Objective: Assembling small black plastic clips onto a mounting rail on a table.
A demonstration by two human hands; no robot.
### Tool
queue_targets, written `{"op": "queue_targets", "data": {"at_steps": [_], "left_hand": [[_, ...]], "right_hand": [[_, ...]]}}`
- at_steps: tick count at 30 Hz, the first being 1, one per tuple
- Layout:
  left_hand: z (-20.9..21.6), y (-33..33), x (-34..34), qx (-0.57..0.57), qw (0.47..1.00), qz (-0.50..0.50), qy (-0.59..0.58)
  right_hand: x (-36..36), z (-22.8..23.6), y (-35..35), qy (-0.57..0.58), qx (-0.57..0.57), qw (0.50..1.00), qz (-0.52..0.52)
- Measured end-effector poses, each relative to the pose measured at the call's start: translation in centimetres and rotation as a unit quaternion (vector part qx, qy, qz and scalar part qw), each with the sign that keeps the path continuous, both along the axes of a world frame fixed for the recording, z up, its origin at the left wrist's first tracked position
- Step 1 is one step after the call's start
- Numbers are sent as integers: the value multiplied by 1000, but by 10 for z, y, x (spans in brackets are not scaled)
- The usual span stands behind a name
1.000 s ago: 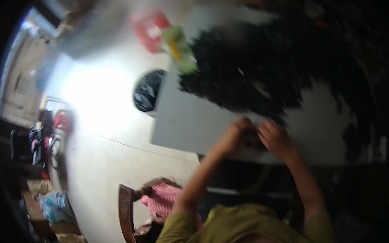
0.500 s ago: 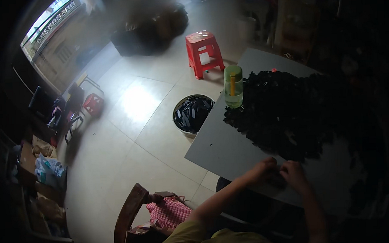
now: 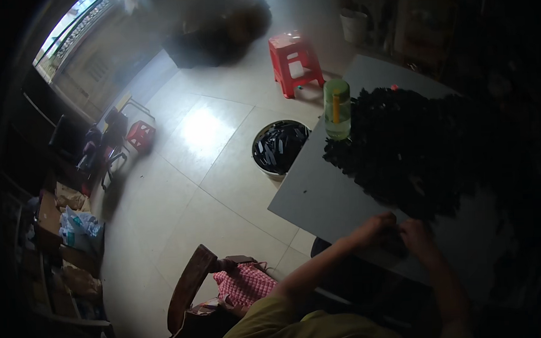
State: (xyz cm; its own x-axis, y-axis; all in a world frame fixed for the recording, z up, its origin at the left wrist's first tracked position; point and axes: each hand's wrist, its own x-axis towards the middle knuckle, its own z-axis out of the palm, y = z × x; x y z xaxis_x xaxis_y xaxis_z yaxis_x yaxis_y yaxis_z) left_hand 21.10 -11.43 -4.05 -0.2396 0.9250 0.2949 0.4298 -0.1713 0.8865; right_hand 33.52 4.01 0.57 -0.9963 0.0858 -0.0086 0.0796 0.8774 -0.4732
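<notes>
Over the near part of the grey table (image 3: 320, 194), my left hand (image 3: 378, 226) and my right hand (image 3: 414, 233) are close together, both with curled fingers. Whatever they pinch is too dark and small to name; a dark shape shows just below them. Right beyond my hands spreads a wide heap of small black pieces (image 3: 408, 145). At the heap's left edge stands a green-lidded clear bottle (image 3: 338, 111) with a yellow strip on its side.
Beside the table on the floor sits a round basin (image 3: 275, 174) full of black strips. Farther off is a red plastic stool (image 3: 294, 62). A wooden chair (image 3: 188, 287) with a pink checked cloth (image 3: 244, 285) is at my left. Boxes and bags (image 3: 77, 229) line the left side.
The whole view has shifted a little, so things appear farther right and higher. My hands stay together over the table, fingers slightly closer to each other.
</notes>
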Motion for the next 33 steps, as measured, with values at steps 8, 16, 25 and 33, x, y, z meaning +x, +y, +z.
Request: {"op": "queue_targets", "data": {"at_steps": [8,16,25,33], "left_hand": [[18,-9,-21,-10,998,54,32],[20,-2,-6,-1,999,32,15],[31,24,5,-11,973,165,158],[34,59,0,-157,924,163,310]], "right_hand": [[-23,-13,0,83,-52,995,-10],[36,-14,54,155,-87,926,-332],[54,-35,99,156,4,912,-380],[70,-24,82,203,-45,905,-370]]}}
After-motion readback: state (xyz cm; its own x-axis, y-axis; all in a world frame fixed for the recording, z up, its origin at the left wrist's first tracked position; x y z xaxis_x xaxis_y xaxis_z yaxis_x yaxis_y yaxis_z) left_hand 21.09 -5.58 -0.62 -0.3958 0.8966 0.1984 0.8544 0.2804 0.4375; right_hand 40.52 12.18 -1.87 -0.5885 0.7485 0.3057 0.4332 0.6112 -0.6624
